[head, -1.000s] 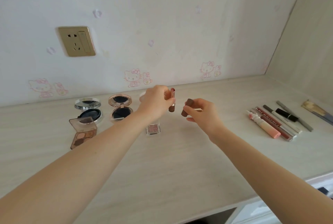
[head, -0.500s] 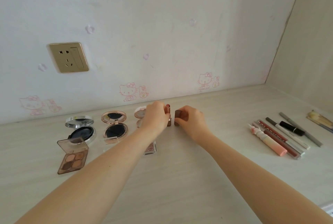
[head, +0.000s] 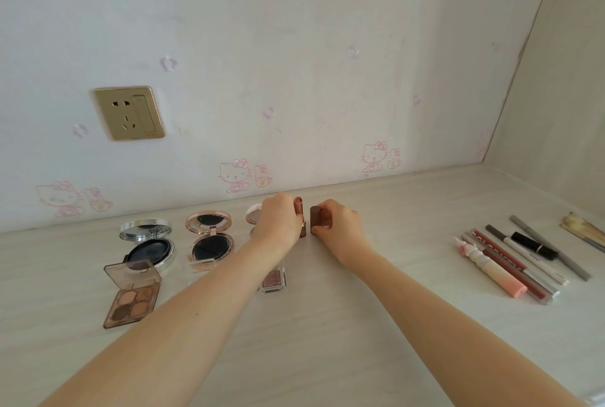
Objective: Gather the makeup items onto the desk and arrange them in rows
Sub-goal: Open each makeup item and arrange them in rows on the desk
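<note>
Palette (head: 132,295) and glitter pot (head: 274,279) lie nearer than the grips, compacts (head: 211,236) to their left, pens (head: 537,256) well right. Left hand (head: 278,221) pinches rose lipstick (head: 299,210), right hand (head: 342,231) brown lipstick (head: 315,220), both upright on desk (head: 327,341). Rows seemingly near complete.

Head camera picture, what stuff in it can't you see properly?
- Round compact, head view: mostly behind the left hand holding the pink lipstick.
- Glitter pot, head view: partly under the left forearm.
- Brush, head view: cut off by the right edge.
- Brown lipstick, head view: partly wrapped by right hand.
</note>
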A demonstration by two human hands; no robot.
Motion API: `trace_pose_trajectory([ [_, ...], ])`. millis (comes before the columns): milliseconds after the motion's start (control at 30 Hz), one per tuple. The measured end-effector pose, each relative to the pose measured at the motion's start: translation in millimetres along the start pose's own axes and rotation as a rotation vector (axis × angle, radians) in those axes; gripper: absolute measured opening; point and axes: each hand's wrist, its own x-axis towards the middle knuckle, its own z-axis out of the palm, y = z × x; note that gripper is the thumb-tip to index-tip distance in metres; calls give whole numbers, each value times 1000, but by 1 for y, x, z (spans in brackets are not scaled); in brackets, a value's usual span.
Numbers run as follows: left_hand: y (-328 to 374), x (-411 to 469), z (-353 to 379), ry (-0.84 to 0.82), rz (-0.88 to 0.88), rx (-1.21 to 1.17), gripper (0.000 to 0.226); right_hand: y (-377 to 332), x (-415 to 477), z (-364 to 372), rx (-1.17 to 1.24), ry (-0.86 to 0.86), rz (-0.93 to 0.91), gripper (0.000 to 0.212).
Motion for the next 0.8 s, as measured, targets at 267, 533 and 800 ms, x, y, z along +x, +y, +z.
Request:
trace_pose_trajectory([
  [267, -1, -1, 0, 7, -6, -20, 11, 1, -1, 2, -14, 3, -29, 24],
  [533, 0, -4, -5, -1, 2, -45, 13, 2, -1, 1, -33, -3, -10, 28],
  [800, 2, -16, -14, 9, 32, -93, 5, 7, -23, -19, -88, 15, -11, 40],
])
